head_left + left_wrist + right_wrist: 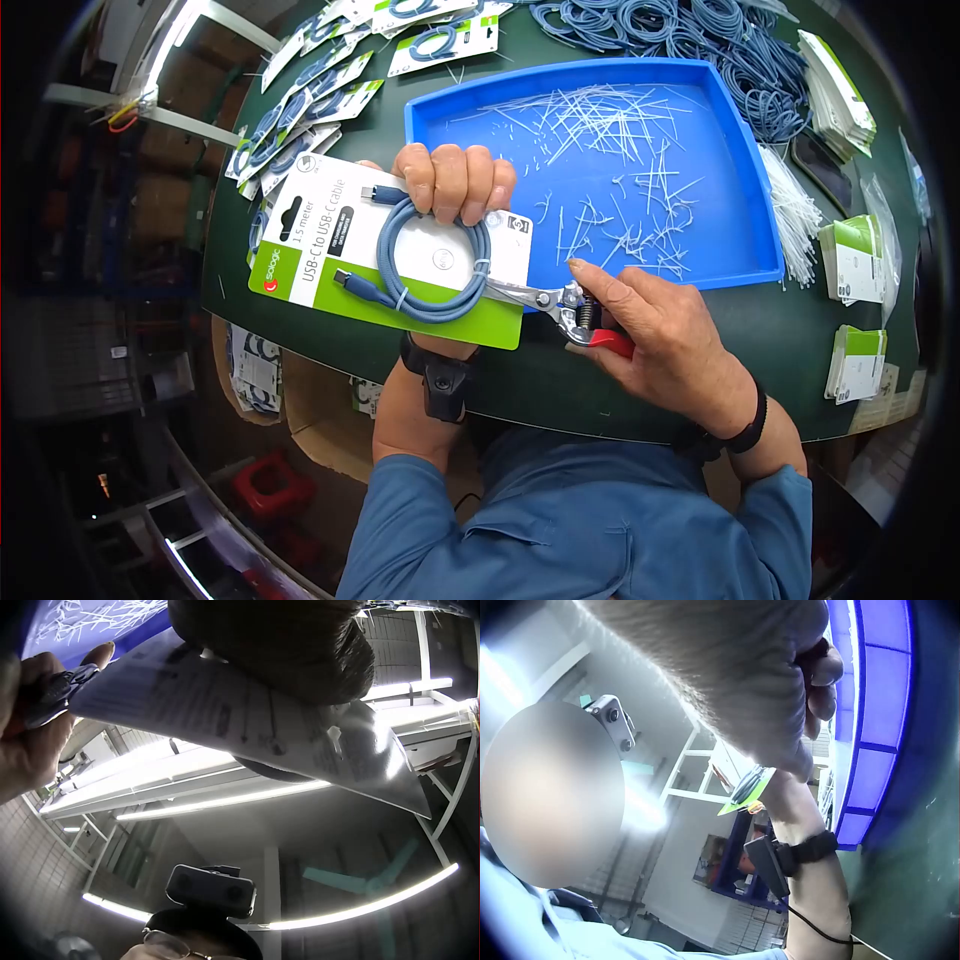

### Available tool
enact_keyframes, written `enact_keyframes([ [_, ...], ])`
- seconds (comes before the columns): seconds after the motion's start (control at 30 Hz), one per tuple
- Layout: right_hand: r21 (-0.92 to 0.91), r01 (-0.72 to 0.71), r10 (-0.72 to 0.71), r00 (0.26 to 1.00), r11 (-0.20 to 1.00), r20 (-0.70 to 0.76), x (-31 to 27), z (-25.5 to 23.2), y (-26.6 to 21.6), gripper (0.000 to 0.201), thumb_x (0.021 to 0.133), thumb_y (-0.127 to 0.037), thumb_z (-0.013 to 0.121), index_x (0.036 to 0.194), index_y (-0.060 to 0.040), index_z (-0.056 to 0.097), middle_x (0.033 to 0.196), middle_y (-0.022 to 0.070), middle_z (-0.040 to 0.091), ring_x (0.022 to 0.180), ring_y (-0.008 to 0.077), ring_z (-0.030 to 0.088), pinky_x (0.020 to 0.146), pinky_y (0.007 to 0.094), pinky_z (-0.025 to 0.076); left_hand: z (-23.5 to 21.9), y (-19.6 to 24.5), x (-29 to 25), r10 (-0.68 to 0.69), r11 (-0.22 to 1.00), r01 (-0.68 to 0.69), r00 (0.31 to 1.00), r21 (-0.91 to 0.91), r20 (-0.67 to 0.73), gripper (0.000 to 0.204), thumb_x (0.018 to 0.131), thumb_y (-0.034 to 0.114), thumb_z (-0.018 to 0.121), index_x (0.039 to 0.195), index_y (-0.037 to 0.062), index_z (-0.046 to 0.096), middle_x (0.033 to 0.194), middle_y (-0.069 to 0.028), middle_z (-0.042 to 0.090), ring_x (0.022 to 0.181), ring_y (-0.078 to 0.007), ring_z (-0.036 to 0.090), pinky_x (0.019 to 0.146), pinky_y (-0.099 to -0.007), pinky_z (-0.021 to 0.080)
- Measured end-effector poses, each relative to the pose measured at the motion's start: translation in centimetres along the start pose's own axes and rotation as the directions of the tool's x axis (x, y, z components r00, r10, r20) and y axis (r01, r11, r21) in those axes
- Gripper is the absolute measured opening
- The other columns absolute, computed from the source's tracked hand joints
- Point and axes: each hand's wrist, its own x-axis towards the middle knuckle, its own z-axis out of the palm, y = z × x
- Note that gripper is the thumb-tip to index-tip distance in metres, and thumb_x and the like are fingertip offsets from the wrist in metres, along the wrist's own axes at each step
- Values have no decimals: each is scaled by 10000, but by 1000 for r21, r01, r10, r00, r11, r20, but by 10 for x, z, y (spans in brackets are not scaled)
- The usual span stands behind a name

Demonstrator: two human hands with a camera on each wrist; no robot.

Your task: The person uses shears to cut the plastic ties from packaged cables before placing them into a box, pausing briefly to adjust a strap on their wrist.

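My left hand (455,180) holds up a white and green cable card (505,325), its fingers folded over the upper edge. A blue USB-C cable (387,250) lies coiled on the card's front, bound with thin white ties. In my right hand (665,330) is a pair of snips (583,325) with a red handle and a spring. Their silver tip reaches the coil's right side, right by a tie. The left wrist view shows the card's back (217,712). My right hand (757,682) hides the snips in its own wrist view.
A blue tray (430,120) with scattered white tie pieces stands behind the hands on a green table (560,400). Finished-looking carded cables (330,100) pile up at left. Loose blue cables (680,40), white ties (790,220) and stacks of cards (855,255) lie at right.
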Motion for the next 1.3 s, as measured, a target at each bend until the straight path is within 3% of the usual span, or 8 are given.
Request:
enact_keyframes([
  [0.13,-50,4,-2,999,999,34,-1,-3,5,804,712,-27,857,1454,-73,552,895,107,653,747,271,668,657,403,544,0,-4,-1,21,1000,-20,999,4,-33,645,1026,729,409,775,138,468,664,-6,396,657,-162,399,768,-354,416],
  [0.27,-16,13,-13,999,1000,-41,4,2,4,644,739,-35,859,1324,-37,589,872,111,646,735,281,663,650,372,536,-1,-4,-1,51,999,-52,996,-16,-71,611,1104,616,325,758,132,464,657,-5,394,649,-161,386,750,-353,402],
  [0.4,220,-58,79,993,974,-85,9,5,4,502,783,-44,857,1207,-27,588,875,101,655,741,227,671,665,324,536,-2,-11,-2,47,999,-47,999,-8,-26,592,1138,530,273,754,128,476,652,-9,394,653,-161,381,738,-357,389],
  [0.5,457,-124,176,982,881,-73,15,8,-2,416,828,-30,827,1155,-18,572,886,85,666,740,163,667,686,287,537,2,-17,-6,9,998,-7,999,61,-43,576,1142,493,263,761,126,489,652,-11,397,657,-162,377,732,-367,380],
  [0.67,448,-60,128,984,892,-124,28,14,-8,409,826,-16,815,1158,-4,576,880,71,673,729,123,654,686,276,545,1,-18,-9,-10,993,14,999,119,-35,587,1141,500,243,772,126,504,665,-12,422,672,-166,398,749,-375,389],
  [0.77,389,27,48,982,921,-181,33,17,-12,390,823,-13,800,1143,5,579,826,74,661,682,135,654,652,280,536,-12,-15,-8,-19,970,-11,992,242,121,611,1139,512,210,807,118,539,667,-20,456,699,-194,455,766,-406,427],
  [1.2,299,6,67,971,954,-231,35,18,-10,301,846,21,726,1107,4,577,784,90,639,662,154,663,626,294,521,10,-13,-12,26,963,-32,999,269,28,619,1133,533,200,829,113,539,692,-40,484,711,-188,450,780,-406,431],
  [1.3,249,-65,130,958,966,-255,32,3,-1,287,862,19,706,1116,4,575,795,105,646,689,155,674,655,303,529,11,-1,-7,113,934,-123,992,336,48,611,1131,527,220,796,121,530,683,-21,459,686,-169,401,753,-368,386],
])
